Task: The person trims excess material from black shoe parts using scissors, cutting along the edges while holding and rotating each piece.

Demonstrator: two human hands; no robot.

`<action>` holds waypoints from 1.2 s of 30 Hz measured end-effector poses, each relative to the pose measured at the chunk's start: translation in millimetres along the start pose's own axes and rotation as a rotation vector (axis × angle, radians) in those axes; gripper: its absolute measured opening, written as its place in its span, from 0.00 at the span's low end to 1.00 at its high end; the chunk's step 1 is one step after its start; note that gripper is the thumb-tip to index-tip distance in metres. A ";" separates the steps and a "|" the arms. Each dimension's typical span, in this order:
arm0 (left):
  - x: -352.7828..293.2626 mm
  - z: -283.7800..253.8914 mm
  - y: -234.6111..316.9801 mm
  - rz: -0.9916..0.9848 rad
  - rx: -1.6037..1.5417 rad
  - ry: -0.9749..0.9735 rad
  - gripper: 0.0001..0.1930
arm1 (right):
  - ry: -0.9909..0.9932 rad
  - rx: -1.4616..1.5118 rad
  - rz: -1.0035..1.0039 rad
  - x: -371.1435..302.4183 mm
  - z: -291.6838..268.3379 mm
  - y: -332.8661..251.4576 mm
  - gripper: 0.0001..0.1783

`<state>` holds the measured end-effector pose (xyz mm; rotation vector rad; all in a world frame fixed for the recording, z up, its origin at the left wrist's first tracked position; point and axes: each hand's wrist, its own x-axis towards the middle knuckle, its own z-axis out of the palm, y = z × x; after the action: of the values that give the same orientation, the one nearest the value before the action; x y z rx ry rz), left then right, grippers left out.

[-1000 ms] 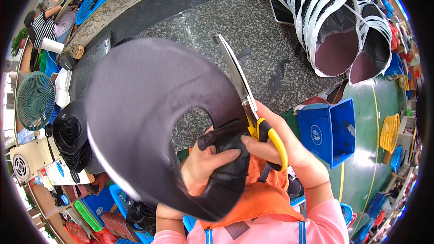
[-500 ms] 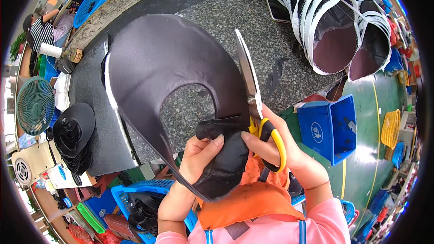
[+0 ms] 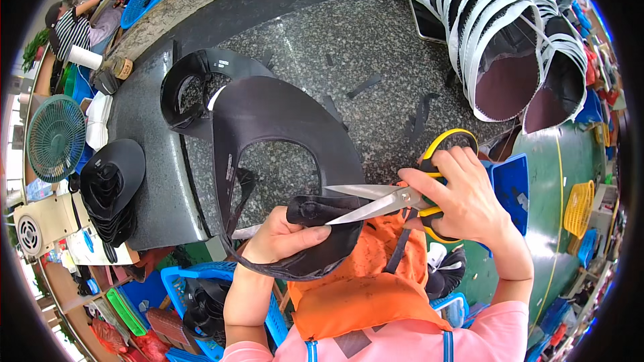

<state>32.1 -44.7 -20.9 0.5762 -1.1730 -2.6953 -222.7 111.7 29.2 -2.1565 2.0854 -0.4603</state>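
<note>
A curved black leather-like piece [image 3: 278, 104] with a large rounded opening lies over the near side of the stone worktop. My left hand [image 3: 278, 238] pinches its near end, thumb on top. In my right hand [image 3: 463, 191] are scissors [image 3: 376, 204] with yellow-and-black handles, the fingers through the loops. Their blades are spread, pointing left, one above and one below the edge strip near my left thumb. Behind the piece, a second black curved piece [image 3: 184, 87] with a small white label rests on the worktop.
Black offcut strips [image 3: 365, 86] are scattered on the stone worktop [image 3: 302, 40]. Stacked black pieces with white edges [image 3: 490, 47] stand at the far right. At left are a pile of black pieces [image 3: 111, 194] and a green fan [image 3: 57, 137]. A blue bin [image 3: 510, 191] stands on the floor.
The scissors have swung from pointing away, blades together, to pointing left with blades spread. The black piece has dropped nearer to me, uncovering the second piece and the offcuts behind it.
</note>
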 end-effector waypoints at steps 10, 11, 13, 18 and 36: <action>1.1 11.0 -4.6 0.085 0.042 -0.004 0.18 | 0.020 -0.034 -0.110 1.0 5.6 -1.5 0.40; 0.9 11.7 -6.0 0.097 0.041 0.006 0.18 | 0.017 -0.032 -0.111 1.8 6.1 -1.4 0.40; -0.8 12.1 -5.8 0.110 0.041 0.018 0.18 | 0.013 0.004 -0.112 2.3 6.0 -2.5 0.40; -3.1 14.5 -3.7 0.215 0.121 0.002 0.16 | 0.043 0.012 -0.140 1.9 7.7 -3.1 0.40; -0.6 17.4 10.5 0.001 0.268 -0.060 0.19 | 0.077 0.000 -0.176 -4.2 5.1 -4.5 0.42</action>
<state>25.4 -40.0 -2.3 0.5303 -1.5635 -2.5887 -216.9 115.4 25.0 -2.3696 1.9403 -0.5690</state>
